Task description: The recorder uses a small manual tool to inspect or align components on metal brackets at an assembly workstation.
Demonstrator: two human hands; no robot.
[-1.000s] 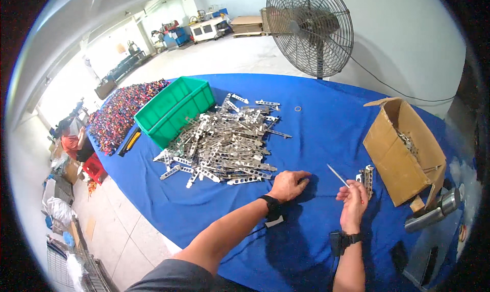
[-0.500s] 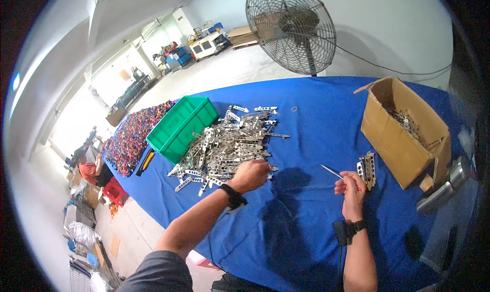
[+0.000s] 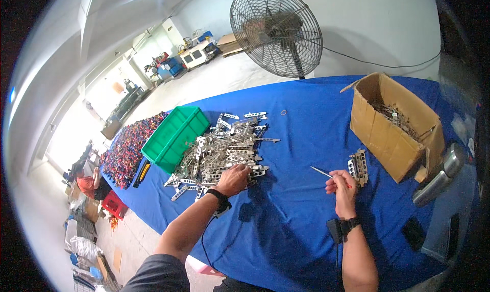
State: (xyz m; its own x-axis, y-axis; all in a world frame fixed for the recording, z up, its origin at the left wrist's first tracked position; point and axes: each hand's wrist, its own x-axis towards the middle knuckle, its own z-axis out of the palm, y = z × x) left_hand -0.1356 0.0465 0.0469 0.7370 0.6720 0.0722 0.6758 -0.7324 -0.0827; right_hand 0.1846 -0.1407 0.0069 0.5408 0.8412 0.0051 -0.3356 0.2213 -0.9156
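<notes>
A heap of silvery perforated metal strips (image 3: 219, 149) lies on the blue cloth. My left hand (image 3: 234, 181) is at its near right edge, fingers curled and closed on the end of a metal strip, part of which shows past the fingertips. The fingers partly hide it. To the right, my right hand (image 3: 344, 187) is closed around a slim pointed metal tool (image 3: 320, 171), its tip toward the heap and a bit of red at its other end. Just beyond that hand sits a small row of perforated strips (image 3: 358, 168), laid side by side.
A green plastic crate (image 3: 176, 139) stands behind the heap, beside a mound of small multicoloured pieces (image 3: 130, 151). At right are an open cardboard box (image 3: 390, 139) holding metal parts and a steel flask (image 3: 439, 175). Beyond the table stands a large fan (image 3: 275, 32).
The view has shifted a little. My left hand stays at the heap's near right edge, now lower against it with fingers over a strip. My right hand keeps the pointed tool in much the same place.
</notes>
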